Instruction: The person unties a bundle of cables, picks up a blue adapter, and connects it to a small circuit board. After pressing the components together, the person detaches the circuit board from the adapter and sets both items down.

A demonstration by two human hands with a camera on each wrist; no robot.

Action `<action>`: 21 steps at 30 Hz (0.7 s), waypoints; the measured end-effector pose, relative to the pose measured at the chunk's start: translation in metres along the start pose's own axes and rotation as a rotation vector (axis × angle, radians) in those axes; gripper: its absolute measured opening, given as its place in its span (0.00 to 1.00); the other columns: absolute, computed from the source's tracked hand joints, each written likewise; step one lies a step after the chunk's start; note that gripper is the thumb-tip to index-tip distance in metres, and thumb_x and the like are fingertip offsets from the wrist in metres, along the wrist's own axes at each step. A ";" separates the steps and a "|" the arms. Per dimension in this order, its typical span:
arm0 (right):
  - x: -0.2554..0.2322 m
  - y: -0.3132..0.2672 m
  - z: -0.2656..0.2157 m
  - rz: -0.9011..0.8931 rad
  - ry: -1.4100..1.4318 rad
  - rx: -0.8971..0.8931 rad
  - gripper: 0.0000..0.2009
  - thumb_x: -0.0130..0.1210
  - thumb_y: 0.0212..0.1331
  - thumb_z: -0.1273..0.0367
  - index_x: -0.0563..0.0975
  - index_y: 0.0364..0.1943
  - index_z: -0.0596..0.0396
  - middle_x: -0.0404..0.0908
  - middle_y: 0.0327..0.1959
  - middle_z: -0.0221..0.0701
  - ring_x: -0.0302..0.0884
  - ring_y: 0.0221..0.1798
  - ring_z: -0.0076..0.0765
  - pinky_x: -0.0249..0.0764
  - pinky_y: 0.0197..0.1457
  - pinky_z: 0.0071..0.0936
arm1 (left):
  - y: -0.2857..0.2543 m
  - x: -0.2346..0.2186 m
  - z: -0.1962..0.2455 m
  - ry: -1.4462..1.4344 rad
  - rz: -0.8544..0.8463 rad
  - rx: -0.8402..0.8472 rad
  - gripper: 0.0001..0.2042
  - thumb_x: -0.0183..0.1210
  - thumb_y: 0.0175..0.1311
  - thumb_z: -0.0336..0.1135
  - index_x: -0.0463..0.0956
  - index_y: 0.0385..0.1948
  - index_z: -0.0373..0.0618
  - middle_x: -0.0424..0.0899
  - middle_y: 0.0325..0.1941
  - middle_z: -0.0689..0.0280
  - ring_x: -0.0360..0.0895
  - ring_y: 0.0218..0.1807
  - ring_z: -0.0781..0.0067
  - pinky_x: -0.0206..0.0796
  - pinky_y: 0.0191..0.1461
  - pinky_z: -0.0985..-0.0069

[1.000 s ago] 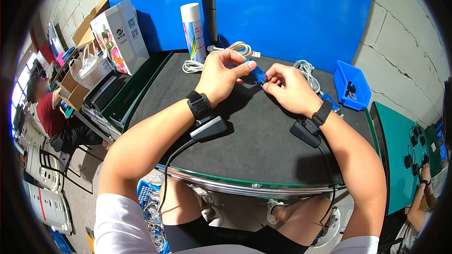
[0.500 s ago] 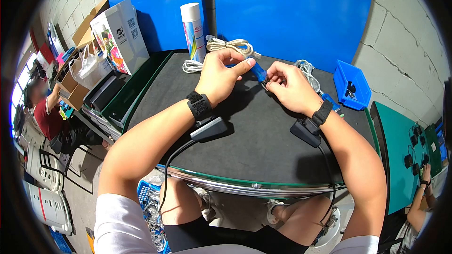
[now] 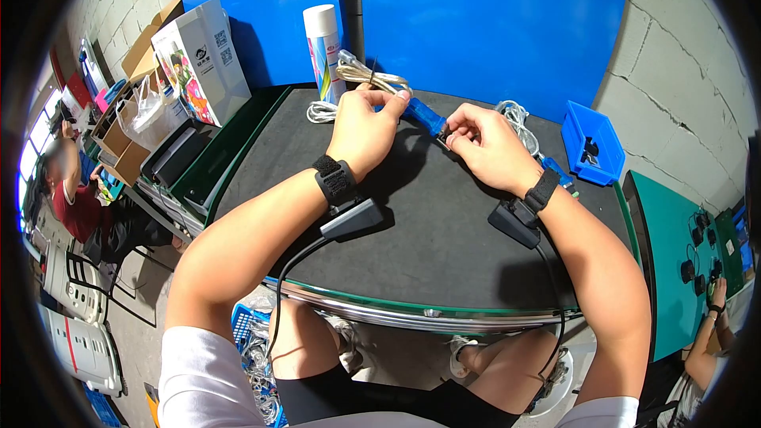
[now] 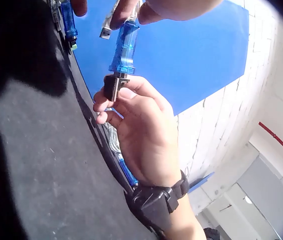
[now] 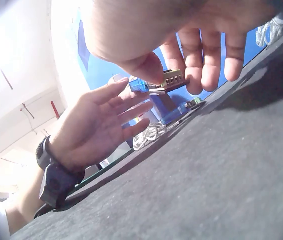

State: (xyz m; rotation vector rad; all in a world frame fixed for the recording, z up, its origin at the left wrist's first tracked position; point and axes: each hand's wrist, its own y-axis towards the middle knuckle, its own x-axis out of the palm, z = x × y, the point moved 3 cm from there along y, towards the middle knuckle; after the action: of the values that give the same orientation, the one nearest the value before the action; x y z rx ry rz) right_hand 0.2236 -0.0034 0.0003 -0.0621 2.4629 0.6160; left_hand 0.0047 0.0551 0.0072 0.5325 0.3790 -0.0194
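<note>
Above the dark mat, a translucent blue connector (image 3: 426, 117) is held between the two hands, slanting down to the right. My left hand (image 3: 365, 128) pinches its upper end where a bundled clear cable (image 3: 369, 75) meets it. My right hand (image 3: 493, 150) pinches the small board at its lower end; in the left wrist view a black part (image 4: 112, 87) lies against that thumb, and in the right wrist view a terminal block (image 5: 173, 78) shows on the board. A USB plug (image 4: 105, 33) hangs near the left fingers.
A spray can (image 3: 323, 51) stands behind the left hand, a coiled cable (image 3: 322, 112) beside it. Another coil (image 3: 515, 123) and blue connector (image 3: 559, 173) lie right of the right hand, near a blue bin (image 3: 593, 145). Other people sit at the far left and right.
My left hand has shifted slightly left along the blue connector, exposing more of it. The cable bundle has moved left and tilted. My right hand has barely moved.
</note>
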 end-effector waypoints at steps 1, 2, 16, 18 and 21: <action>0.000 0.000 0.000 0.012 0.004 -0.022 0.11 0.63 0.63 0.70 0.84 0.44 0.64 0.86 0.32 0.35 0.83 0.35 0.30 0.80 0.43 0.33 | 0.000 0.001 -0.002 0.000 0.000 0.000 0.18 0.67 0.76 0.46 0.88 0.38 0.36 0.87 0.35 0.69 0.80 0.35 0.79 0.74 0.43 0.75; -0.001 0.000 0.000 0.012 0.003 -0.022 0.11 0.63 0.63 0.70 0.84 0.44 0.64 0.86 0.32 0.35 0.83 0.35 0.30 0.80 0.43 0.33 | 0.001 0.002 -0.005 -0.021 0.005 0.004 0.18 0.67 0.76 0.45 0.89 0.39 0.35 0.86 0.34 0.69 0.79 0.35 0.79 0.74 0.42 0.75; -0.002 0.001 0.003 0.085 0.108 -0.023 0.13 0.62 0.69 0.78 0.78 0.56 0.62 0.83 0.46 0.36 0.86 0.40 0.27 0.82 0.47 0.30 | -0.006 0.001 0.007 -0.330 -0.065 -0.228 0.10 0.64 0.80 0.37 0.83 0.42 0.38 0.89 0.40 0.64 0.89 0.37 0.75 0.80 0.38 0.78; -0.003 0.000 -0.002 0.078 0.089 -0.022 0.14 0.63 0.69 0.78 0.78 0.57 0.62 0.84 0.47 0.37 0.87 0.41 0.27 0.82 0.47 0.30 | -0.005 0.001 0.006 -0.426 -0.087 -0.266 0.08 0.63 0.80 0.34 0.80 0.41 0.39 0.90 0.40 0.62 0.92 0.41 0.69 0.84 0.40 0.76; -0.003 -0.002 -0.004 0.066 0.052 -0.014 0.15 0.63 0.70 0.76 0.77 0.58 0.62 0.84 0.51 0.39 0.87 0.41 0.28 0.82 0.47 0.31 | -0.003 -0.001 0.005 -0.515 -0.019 -0.252 0.09 0.62 0.81 0.33 0.78 0.42 0.36 0.89 0.41 0.59 0.92 0.41 0.66 0.86 0.44 0.74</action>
State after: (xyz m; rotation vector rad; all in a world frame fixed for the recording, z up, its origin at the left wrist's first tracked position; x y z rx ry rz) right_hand 0.2245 -0.0073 0.0043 -0.0025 2.5194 0.6671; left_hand 0.0050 0.0495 0.0103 0.2591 -0.1169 -0.1235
